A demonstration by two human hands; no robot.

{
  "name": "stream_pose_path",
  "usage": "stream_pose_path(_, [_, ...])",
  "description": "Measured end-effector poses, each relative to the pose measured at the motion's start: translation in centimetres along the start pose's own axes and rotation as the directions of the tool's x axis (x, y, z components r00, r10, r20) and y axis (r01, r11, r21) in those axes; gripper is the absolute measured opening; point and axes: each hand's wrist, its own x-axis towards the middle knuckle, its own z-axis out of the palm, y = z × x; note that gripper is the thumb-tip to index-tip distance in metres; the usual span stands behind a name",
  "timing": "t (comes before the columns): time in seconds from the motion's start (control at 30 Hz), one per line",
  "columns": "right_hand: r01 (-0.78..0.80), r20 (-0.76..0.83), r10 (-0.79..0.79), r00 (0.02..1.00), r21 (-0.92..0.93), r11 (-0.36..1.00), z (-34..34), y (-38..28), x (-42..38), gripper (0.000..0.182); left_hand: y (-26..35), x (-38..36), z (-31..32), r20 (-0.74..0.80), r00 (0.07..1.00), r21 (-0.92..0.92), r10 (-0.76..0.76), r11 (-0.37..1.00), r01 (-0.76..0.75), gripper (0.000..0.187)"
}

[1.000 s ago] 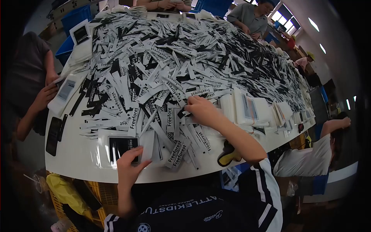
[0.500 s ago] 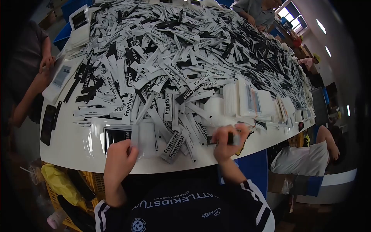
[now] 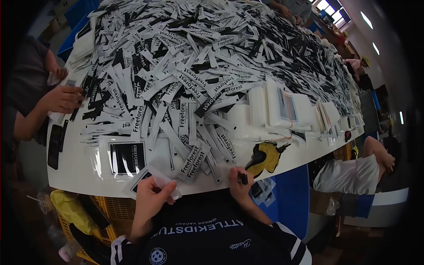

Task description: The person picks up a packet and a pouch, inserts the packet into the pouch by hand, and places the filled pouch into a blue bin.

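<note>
My left hand (image 3: 152, 194) grips a clear plastic bag (image 3: 152, 179) with a dark card inside, lifted at the table's front edge. A small black strip (image 3: 243, 179) is pinched in my right hand (image 3: 237, 181), close to my chest at the front edge. Just beyond the left hand lies a flat bagged black "Freeforest" card (image 3: 126, 158). A large heap of black and white "Freeforest" label strips (image 3: 198, 79) covers the white table (image 3: 84, 176).
Stacks of clear bags (image 3: 282, 108) stand right of centre, with a yellow and black object (image 3: 265, 155) in front of them. Another person's hand (image 3: 62, 98) works at the left edge beside a black phone (image 3: 54, 145). A person in white (image 3: 353, 172) bends low at the right.
My right hand came back from the heap to the front edge with a small black strip. My left hand lifted a bag off the table toward me. The view tilted downward.
</note>
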Motion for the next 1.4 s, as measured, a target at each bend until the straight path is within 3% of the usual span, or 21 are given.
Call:
stream_pose_path(0.07, [-0.028, 0.062, 0.035, 0.997, -0.106, 0.994, -0.3, -0.9, 0.2, 0.018, 0.1, 0.0, 1.2, -0.015, 1.0, -0.001, -0.017, 1.0, 0.017, 0.02])
stream_pose_path(0.17, [-0.03, 0.39, 0.006, 0.921, 0.056, 0.998, 2.2, -6.9, 3.7, 0.013, -0.4, 0.6, 2.3, -0.015, 0.993, 0.349, 0.115, 0.931, -0.103, 0.022])
stream_pose_path(0.23, [-0.053, 0.454, 0.017, 0.891, 0.067, 0.996, 3.7, -8.2, 4.9, 0.013, -0.9, 0.7, 3.1, 0.0, 0.978, 0.38, 0.207, 0.905, -0.192, 0.02])
stream_pose_path(0.3, [-0.404, 0.765, 0.179, 0.619, 0.115, 0.907, 4.4, -8.0, 5.5, 0.022, -0.6, 0.5, 2.7, 0.016, 0.955, 0.417, 0.298, 0.866, -0.277, 0.019])
stream_pose_path(0.33, [-0.332, 0.831, 0.088, 0.549, 0.12, 0.936, 4.1, -6.9, 5.9, 0.028, 0.0, 0.2, 2.2, 0.096, 0.971, 0.404, 0.218, 0.883, -0.238, 0.016])
stream_pose_path(0.4, [-0.338, 0.819, 0.11, 0.563, 0.106, 0.935, 4.3, -7.0, 5.6, 0.028, 0.0, 0.1, 1.8, 0.168, 0.976, 0.396, 0.136, 0.898, -0.193, 0.013])
stream_pose_path(0.47, [-0.35, 0.802, 0.143, 0.58, 0.086, 0.933, 4.5, -7.3, 4.8, 0.029, -1.0, 0.6, 2.4, 0.107, 0.872, 0.556, 0.479, 0.698, -0.452, 0.009])
stream_pose_path(0.53, [-0.185, 0.674, 0.027, 0.739, 0.164, 0.969, 5.2, -8.3, 3.6, 0.033, -0.5, 0.3, 3.1, 0.076, 0.858, 0.607, 0.507, 0.66, -0.444, 0.014])
stream_pose_path(0.57, [-0.013, 0.632, -0.073, 0.771, 0.13, 0.991, 5.5, -7.8, 3.2, 0.04, -0.4, 0.3, 3.5, -0.002, 0.823, 0.629, 0.568, 0.64, -0.441, 0.015])
stream_pose_path(0.6, [-0.012, 0.63, -0.071, 0.773, 0.125, 0.992, 5.9, -7.7, 2.9, 0.04, -0.3, 0.3, 3.8, -0.082, 0.775, 0.651, 0.627, 0.622, -0.435, 0.018])
stream_pose_path(0.67, [0.34, 0.559, -0.28, 0.78, -0.004, 0.94, 6.5, -7.6, 2.4, 0.043, -0.2, 0.1, 3.6, -0.155, 0.811, 0.685, 0.565, 0.652, -0.324, 0.019])
stream_pose_path(0.77, [0.364, 0.493, -0.329, 0.805, 0.027, 0.931, 6.7, -7.5, 2.5, 0.041, 0.0, 0.2, 3.3, -0.1, 0.773, 0.711, 0.626, 0.589, -0.385, 0.013])
stream_pose_path(1.03, [0.474, 0.361, -0.422, 0.831, -0.064, 0.878, 6.0, -9.2, 2.9, 0.041, 0.0, 0.5, 2.8, -0.26, 0.773, 0.539, 0.578, 0.751, -0.381, 0.013])
stream_pose_path(1.07, [0.414, 0.365, -0.39, 0.846, 0.013, 0.91, 5.9, -9.1, 3.1, 0.037, -0.5, 0.1, 2.2, -0.328, 0.701, 0.581, 0.634, 0.72, -0.379, 0.028])
stream_pose_path(1.13, [0.276, 0.392, -0.322, 0.862, 0.169, 0.946, 5.6, -8.9, 3.2, 0.029, 1.3, 0.3, 3.1, -0.372, 0.25, 0.672, 0.894, 0.444, -0.593, 0.045])
stream_pose_path(1.17, [0.27, 0.396, -0.319, 0.861, 0.176, 0.947, 5.4, -8.9, 3.0, 0.029, 0.8, -0.6, 2.4, -0.188, 0.236, 0.72, 0.953, 0.297, -0.627, 0.056])
stream_pose_path(1.23, [-0.258, 0.6, -0.06, 0.798, 0.43, 0.865, 4.8, -8.8, 2.6, 0.023, 1.8, -2.4, 1.0, 0.344, 0.466, 0.734, 0.815, 0.076, -0.675, 0.065])
stream_pose_path(1.27, [-0.263, 0.606, -0.06, 0.793, 0.429, 0.864, 4.6, -8.7, 2.6, 0.023, 2.6, -1.7, 1.8, 0.325, 0.488, 0.618, 0.81, 0.209, -0.758, 0.076])
stream_pose_path(1.3, [-0.326, 0.586, -0.003, 0.81, 0.454, 0.829, 4.5, -8.6, 2.7, 0.021, 2.7, -1.0, 2.7, 0.321, 0.486, 0.62, 0.813, 0.208, -0.757, 0.076])
stream_pose_path(1.37, [-0.437, 0.544, 0.118, 0.831, 0.507, 0.743, 4.2, -8.5, 3.1, 0.018, 2.0, 0.4, 4.0, 0.133, 0.627, 0.728, 0.768, 0.354, -0.588, 0.083])
stream_pose_path(1.4, [-0.489, 0.543, 0.202, 0.815, 0.459, 0.742, 3.7, -8.9, 3.2, 0.017, 1.3, 0.6, 3.8, 0.134, 0.613, 0.705, 0.779, 0.359, -0.611, 0.088])
